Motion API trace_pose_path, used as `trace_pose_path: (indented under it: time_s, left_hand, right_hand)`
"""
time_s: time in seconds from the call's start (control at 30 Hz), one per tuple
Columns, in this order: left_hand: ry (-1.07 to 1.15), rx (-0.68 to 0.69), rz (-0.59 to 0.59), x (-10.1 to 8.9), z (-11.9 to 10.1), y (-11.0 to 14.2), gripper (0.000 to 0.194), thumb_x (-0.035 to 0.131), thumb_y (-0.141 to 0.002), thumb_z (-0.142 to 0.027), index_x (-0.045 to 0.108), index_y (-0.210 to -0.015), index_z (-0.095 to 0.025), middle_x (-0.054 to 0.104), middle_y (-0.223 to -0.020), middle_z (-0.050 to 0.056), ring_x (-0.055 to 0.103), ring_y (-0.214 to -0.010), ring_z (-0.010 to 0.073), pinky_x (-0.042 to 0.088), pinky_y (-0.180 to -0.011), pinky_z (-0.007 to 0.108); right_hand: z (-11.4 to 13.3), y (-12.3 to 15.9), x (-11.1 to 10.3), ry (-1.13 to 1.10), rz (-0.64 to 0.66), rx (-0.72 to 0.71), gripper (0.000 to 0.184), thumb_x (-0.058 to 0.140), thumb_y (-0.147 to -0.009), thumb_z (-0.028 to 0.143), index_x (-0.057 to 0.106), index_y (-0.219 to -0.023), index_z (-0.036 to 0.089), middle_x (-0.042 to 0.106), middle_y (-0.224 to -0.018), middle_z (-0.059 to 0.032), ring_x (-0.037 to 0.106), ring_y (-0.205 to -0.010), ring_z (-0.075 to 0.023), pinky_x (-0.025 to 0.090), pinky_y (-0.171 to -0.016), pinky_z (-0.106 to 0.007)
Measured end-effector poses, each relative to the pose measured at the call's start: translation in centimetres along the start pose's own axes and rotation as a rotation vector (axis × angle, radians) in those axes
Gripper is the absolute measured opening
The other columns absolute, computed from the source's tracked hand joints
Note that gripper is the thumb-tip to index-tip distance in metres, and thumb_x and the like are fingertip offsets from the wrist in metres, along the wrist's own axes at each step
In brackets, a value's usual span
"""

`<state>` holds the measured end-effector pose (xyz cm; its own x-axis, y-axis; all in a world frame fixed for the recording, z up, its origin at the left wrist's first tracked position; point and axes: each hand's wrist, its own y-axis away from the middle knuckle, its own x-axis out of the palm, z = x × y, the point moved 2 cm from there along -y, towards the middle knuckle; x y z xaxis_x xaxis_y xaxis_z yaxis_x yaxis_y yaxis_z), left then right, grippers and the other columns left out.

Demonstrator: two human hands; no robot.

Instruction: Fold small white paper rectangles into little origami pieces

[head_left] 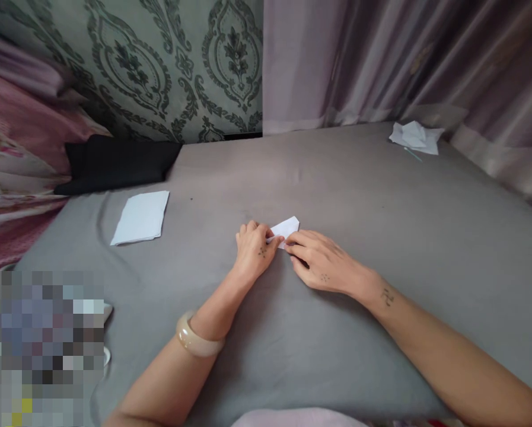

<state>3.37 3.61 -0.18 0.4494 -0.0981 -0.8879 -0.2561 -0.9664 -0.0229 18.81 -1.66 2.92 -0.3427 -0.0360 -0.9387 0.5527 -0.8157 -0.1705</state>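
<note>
A small folded piece of white paper [287, 226] lies on the grey sheet in front of me, between my two hands. My left hand [254, 246] grips its left side, with the thumb along the near edge and the other fingers curled. From the right, my right hand [317, 255] bends its fingers down onto the paper's near right edge, thumb tucked below. The fingertips partly hide the folds.
A stack of white paper squares [142, 217] lies to the left, near a folded black cloth [123, 163]. Folded white papers [416, 137] and a thin light-blue stick [412, 154] lie at the far right. Curtains [359, 59] hang behind the grey sheet [346, 184].
</note>
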Motion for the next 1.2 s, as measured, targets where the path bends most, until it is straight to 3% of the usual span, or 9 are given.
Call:
trace_pose_path:
  time_s: [0.2,0.37,0.57,0.9,1.03,1.1,1.17,1.2]
  left_hand:
    - [-0.047,0.051,-0.009,0.2,0.0,0.1,0.026,0.051,-0.088,-0.042,0.062,-0.084,-0.019,0.056,-0.092,0.008,0.048,-0.089,0.0241,0.036,-0.078,0.035]
    - [-0.108,0.066,0.007,0.2,-0.4,0.2,0.029,0.042,-0.093,-0.040,0.059,-0.086,-0.018,0.055,-0.095,0.009,0.047,-0.089,0.0240,0.034,-0.075,0.035]
    - [-0.142,0.091,0.003,0.1,-0.5,0.3,0.028,0.039,-0.094,-0.038,0.056,-0.086,-0.018,0.055,-0.093,0.008,0.046,-0.088,0.0232,0.033,-0.073,0.034]
    - [-0.235,0.040,-0.037,0.6,0.4,-0.7,0.031,0.039,-0.094,-0.043,0.054,-0.092,-0.016,0.054,-0.098,0.011,0.046,-0.090,0.0263,0.035,-0.076,0.036]
    - [-0.315,-0.080,-0.122,-0.7,1.9,-1.8,0.033,0.041,-0.093,-0.044,0.055,-0.094,-0.014,0.056,-0.099,0.015,0.048,-0.094,0.0300,0.035,-0.077,0.039]
    - [-0.308,-0.115,-0.158,-1.9,2.1,-1.5,0.029,0.037,-0.095,-0.036,0.055,-0.095,-0.014,0.057,-0.098,0.015,0.049,-0.092,0.0287,0.036,-0.076,0.039]
    - [-0.274,-0.066,-0.235,-2.8,1.4,-0.1,0.028,0.031,-0.097,-0.029,0.056,-0.098,-0.016,0.060,-0.097,0.012,0.051,-0.091,0.0268,0.037,-0.077,0.039]
    - [-0.258,0.032,-0.241,-2.9,0.8,0.8,0.028,0.030,-0.097,-0.027,0.056,-0.100,-0.017,0.062,-0.097,0.011,0.053,-0.092,0.0256,0.038,-0.079,0.039]
  right_hand:
    - [-2.1,-1.5,0.4,-0.051,-0.013,-0.076,0.024,0.046,-0.090,0.016,0.067,-0.078,0.017,0.061,-0.080,-0.0045,0.054,-0.076,-0.0154,0.042,-0.073,-0.029]
    - [-3.0,-1.5,0.8,-0.148,-0.053,-0.132,0.021,0.047,-0.093,0.016,0.067,-0.090,0.019,0.063,-0.087,-0.0040,0.056,-0.084,-0.0149,0.044,-0.074,-0.026]
    - [-2.6,-1.0,1.3,-0.110,-0.098,-0.115,0.023,0.044,-0.094,0.016,0.066,-0.099,0.019,0.064,-0.107,-0.0059,0.057,-0.096,-0.0177,0.048,-0.082,-0.031]
    - [-2.6,-0.8,1.7,-0.096,-0.123,-0.088,0.018,0.049,-0.092,0.021,0.067,-0.097,0.021,0.067,-0.108,-0.0044,0.059,-0.097,-0.0196,0.050,-0.083,-0.034]
    - [-2.7,-0.8,1.7,-0.113,-0.113,-0.083,0.018,0.050,-0.092,0.022,0.067,-0.093,0.021,0.068,-0.105,-0.0040,0.059,-0.097,-0.0195,0.050,-0.084,-0.034]
    - [-2.8,-0.8,1.7,-0.120,-0.118,-0.086,0.018,0.050,-0.092,0.022,0.068,-0.092,0.021,0.068,-0.105,-0.0041,0.059,-0.097,-0.0193,0.050,-0.084,-0.033]
    - [-2.8,-0.8,1.7,-0.127,-0.119,-0.087,0.018,0.050,-0.092,0.022,0.068,-0.092,0.021,0.068,-0.105,-0.0042,0.059,-0.096,-0.0190,0.050,-0.083,-0.033]
    - [-2.8,-0.8,1.7,-0.130,-0.120,-0.090,0.018,0.050,-0.092,0.022,0.068,-0.092,0.021,0.068,-0.104,-0.0044,0.059,-0.096,-0.0190,0.049,-0.084,-0.033]
